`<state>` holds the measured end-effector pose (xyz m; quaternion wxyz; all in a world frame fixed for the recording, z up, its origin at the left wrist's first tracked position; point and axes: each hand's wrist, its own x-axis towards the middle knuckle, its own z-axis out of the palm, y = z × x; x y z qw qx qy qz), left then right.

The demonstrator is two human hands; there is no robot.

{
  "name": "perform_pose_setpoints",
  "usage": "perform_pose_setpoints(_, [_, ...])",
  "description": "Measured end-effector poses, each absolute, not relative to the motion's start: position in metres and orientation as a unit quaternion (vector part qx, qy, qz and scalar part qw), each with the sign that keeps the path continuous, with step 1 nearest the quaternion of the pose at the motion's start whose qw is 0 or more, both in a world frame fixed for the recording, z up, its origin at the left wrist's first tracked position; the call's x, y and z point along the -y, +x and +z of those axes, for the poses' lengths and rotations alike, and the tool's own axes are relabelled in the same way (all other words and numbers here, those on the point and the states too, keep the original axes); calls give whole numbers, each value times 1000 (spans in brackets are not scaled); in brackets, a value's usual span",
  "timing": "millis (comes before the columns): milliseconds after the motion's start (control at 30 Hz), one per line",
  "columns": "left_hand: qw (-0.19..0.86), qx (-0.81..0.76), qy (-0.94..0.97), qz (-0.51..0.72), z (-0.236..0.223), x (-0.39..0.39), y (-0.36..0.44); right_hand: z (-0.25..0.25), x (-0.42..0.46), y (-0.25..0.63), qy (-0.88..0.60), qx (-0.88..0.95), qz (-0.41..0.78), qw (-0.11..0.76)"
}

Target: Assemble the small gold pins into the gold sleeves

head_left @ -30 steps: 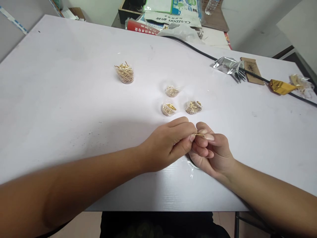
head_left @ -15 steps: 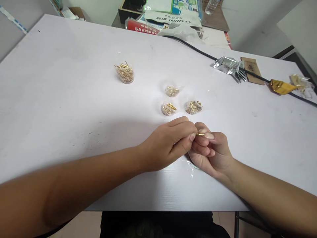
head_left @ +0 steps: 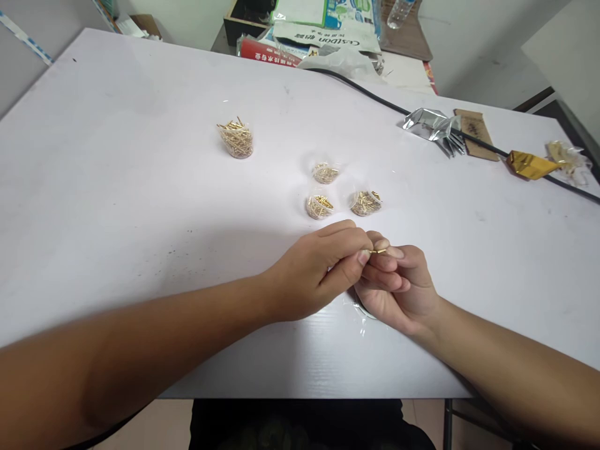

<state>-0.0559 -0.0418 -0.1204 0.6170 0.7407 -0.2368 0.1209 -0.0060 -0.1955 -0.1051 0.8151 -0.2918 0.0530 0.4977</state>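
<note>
Between thumb and fingertips, my left hand (head_left: 323, 265) pinches a thin gold metal pin (head_left: 372, 252). My right hand (head_left: 398, 284) pinches a slightly thicker small gold metal piece (head_left: 381, 250), its end meeting the pin's end at a slight angle. Whether the two are joined, I cannot tell. Just beyond my hands stand three small clear cups of gold pieces: a left cup (head_left: 319, 207), a right cup (head_left: 365, 203) and a rear cup (head_left: 325, 173). Under my right hand a clear, round-edged object (head_left: 363, 309) is mostly hidden.
Farther left stands a taller clear cup (head_left: 237, 139) heaped with gold pins. A black cable (head_left: 370, 94) crosses the table's back right, near silver foil (head_left: 429, 124), a brown cardboard piece (head_left: 475, 134) and a gold wrapper (head_left: 532, 164). Bags and a box (head_left: 244, 25) sit behind the table.
The two gold pieces, nearly in line before, now meet at a slight angle, the right one tipped upward. My right hand has shifted up a little. The cups have stayed in place.
</note>
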Motion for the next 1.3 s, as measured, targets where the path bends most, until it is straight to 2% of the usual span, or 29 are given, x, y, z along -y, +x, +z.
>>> perform_pose_setpoints(400, [623,230,738,120,-120,42,-56,-107,196,-7,-284,-40,498,818])
perform_pose_setpoints(1000, [611,237,747,113,-122,41,-56,-107,197,-8,-385,4,447,807])
perform_pose_setpoints(1300, [609,246,746,111,-121,41,-56,-107,198,-9,-383,2,438,813])
